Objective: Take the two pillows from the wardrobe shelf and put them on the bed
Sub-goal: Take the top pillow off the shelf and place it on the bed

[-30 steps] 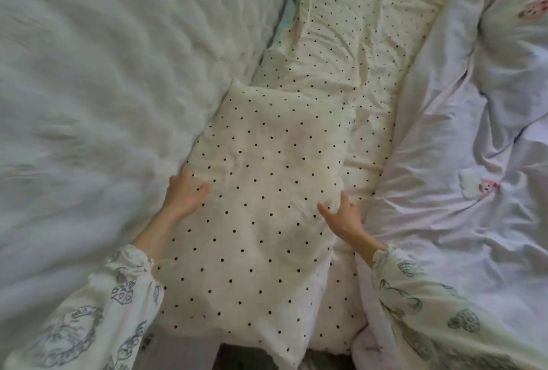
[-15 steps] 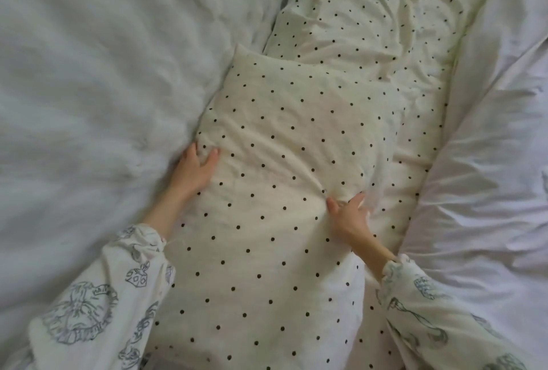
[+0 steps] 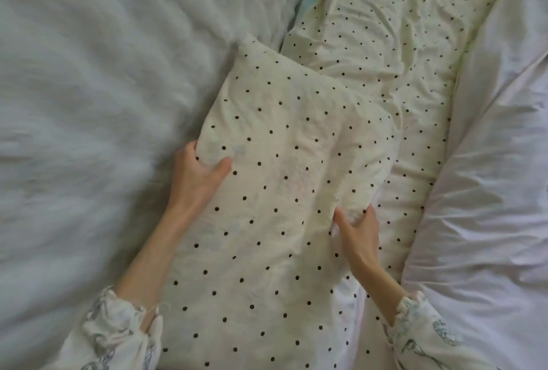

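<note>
You are gripping the pillow (image 3: 275,179) with both hands, left hand (image 3: 195,174) and right hand (image 3: 360,233) each curled round an edge, over the dotted sheet (image 3: 394,43).

A fluffy white blanket (image 3: 89,132) lies opposite a pale lilac duvet (image 3: 489,191).
</note>
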{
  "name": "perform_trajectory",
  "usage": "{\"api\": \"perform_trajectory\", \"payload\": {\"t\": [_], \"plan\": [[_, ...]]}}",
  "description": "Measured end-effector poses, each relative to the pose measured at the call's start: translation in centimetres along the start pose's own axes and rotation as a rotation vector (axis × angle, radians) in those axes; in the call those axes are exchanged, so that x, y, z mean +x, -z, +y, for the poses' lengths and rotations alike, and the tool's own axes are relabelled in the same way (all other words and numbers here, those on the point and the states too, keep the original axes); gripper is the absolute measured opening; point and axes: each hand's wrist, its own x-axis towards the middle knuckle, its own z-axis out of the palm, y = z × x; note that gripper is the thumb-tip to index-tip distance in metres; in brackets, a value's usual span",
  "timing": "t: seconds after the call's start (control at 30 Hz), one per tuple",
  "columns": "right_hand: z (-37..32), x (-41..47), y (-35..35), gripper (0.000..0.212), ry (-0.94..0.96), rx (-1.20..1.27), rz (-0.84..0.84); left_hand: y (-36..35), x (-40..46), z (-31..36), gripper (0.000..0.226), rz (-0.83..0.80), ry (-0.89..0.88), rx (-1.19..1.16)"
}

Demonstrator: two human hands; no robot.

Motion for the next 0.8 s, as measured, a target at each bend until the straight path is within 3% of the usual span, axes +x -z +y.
{"api": "perform_trajectory", "payload": {"t": [0.17, 0.33, 0.47, 0.67, 0.8], "plan": [[-0.9, -0.2, -0.5, 0.059, 0.176, -0.013, -0.046, 1.9, 1.3, 1.1, 0.055, 0.105, 0.004, 0.055], [-0.9, 1.6, -0.7, 0.069, 0.019, -0.076, -0.197, 1.4, 1.2, -2.6, 0.065, -0.038, 0.114, 0.375], [1.2, -0.1, -0.6, 0.083, -0.024, -0.094, -0.200, 2.6, -0.6, -4.7, 0.069, -0.034, 0.100, 0.412], [3.7, -4.4, -0.7, 0.094, -0.267, -0.040, -0.273, 4.2, -6.0, -7.0, 0.070, 0.002, 0.216, 0.599], [4.4, -5.5, -0.8, 0.089, -0.257, 0.072, -0.347, 3.9, -6.9, -6.8, 0.083, -0.081, 0.265, 0.576]]}}
